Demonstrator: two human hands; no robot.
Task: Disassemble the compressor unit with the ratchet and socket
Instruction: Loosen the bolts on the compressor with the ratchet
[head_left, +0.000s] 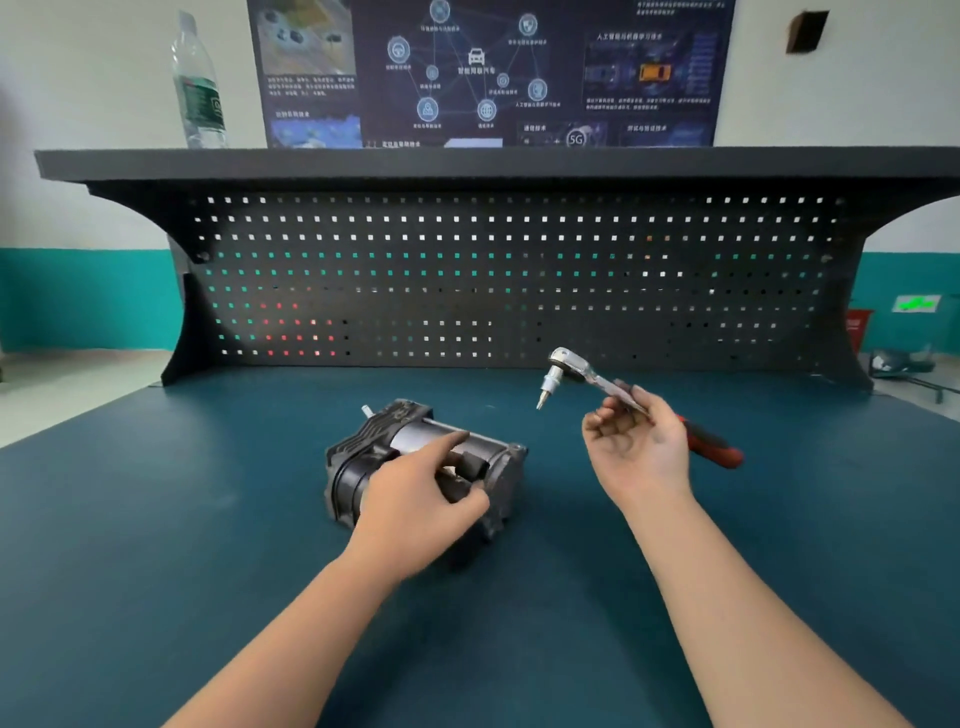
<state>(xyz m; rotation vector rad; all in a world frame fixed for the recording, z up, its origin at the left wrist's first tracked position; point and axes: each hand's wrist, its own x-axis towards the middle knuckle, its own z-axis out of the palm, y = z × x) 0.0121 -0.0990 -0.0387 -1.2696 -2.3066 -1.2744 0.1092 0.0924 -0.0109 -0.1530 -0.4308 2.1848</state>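
Grey-black compressor unit (423, 462) under left hand (415, 499); right hand (636, 447) holds ratchet (582, 371).

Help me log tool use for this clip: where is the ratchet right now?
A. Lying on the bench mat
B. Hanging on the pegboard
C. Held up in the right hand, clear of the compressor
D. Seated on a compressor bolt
C: the right hand holds the ratchet by its handle in the air, its socket end pointing down beside the compressor without touching it, while the left hand rests on the unit.
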